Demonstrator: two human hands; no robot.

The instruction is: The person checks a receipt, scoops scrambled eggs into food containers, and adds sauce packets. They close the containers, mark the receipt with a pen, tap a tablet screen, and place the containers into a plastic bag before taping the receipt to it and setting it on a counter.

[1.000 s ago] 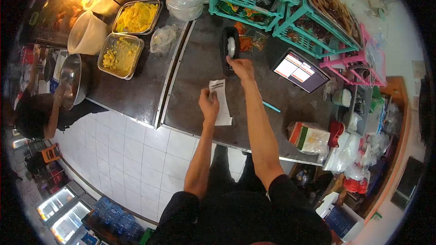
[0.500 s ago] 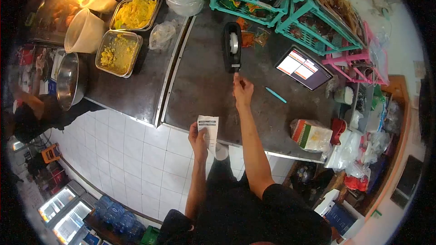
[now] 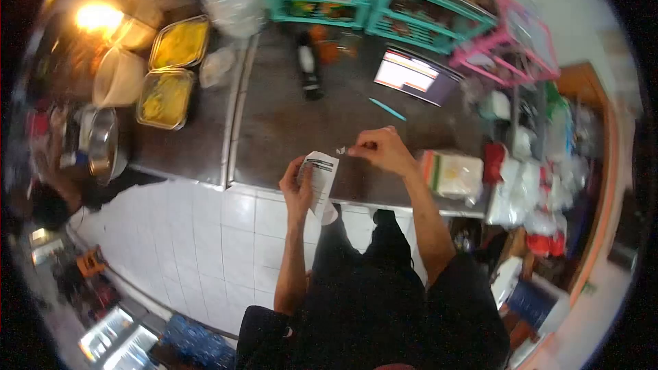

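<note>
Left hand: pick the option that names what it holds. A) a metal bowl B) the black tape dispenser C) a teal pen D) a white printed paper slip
D: the left hand grips a white printed paper slip at the counter's front edge, while the teal pen and black tape dispenser lie untouched farther back on the counter.

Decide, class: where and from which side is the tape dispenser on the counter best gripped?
Grip the tape dispenser across its narrow body from above: it is long, slim, lying on the counter, its flanks free. The view is blurred, so finer detail cannot be told.
</note>
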